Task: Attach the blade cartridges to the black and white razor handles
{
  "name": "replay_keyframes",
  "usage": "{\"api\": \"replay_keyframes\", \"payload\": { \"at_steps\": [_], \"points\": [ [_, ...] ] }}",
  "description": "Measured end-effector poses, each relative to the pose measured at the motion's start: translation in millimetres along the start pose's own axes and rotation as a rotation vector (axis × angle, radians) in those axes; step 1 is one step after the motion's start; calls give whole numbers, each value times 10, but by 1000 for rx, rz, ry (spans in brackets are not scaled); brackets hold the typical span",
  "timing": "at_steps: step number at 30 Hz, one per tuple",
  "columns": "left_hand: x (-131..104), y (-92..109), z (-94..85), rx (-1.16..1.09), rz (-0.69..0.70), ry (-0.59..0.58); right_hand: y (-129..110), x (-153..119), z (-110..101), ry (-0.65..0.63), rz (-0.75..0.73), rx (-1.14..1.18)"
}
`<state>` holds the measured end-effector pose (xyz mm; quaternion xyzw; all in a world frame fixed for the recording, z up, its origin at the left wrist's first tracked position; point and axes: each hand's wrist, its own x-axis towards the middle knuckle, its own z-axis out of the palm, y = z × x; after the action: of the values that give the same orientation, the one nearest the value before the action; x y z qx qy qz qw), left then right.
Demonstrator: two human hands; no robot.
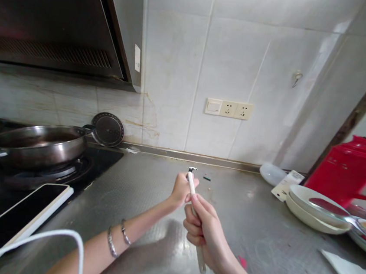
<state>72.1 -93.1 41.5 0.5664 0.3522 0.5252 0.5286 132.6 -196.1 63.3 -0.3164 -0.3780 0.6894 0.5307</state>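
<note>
One slim white-handled tool is already raised toward the metal counter's back edge, right hand clamped around it. Left hand's grip is unclear.

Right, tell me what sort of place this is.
It looks like a home kitchen: a pan sits on a dark stove, a range hood hangs above, and dishes stand on the metal counter at the right.
</note>
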Motion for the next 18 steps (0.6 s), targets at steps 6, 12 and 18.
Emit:
{"api": "replay_keyframes", "payload": {
  "at_steps": [6,12,18],
  "points": [
    [-23,17,22,-24,42,-12,-54,9,24,29,-65,30],
    [13,-30,12,-4,25,-5,-13,-9,6,36,-21,35],
    [4,3,21,-4,66,7,-40,14,-32,57,-70,57]
  ]
}}
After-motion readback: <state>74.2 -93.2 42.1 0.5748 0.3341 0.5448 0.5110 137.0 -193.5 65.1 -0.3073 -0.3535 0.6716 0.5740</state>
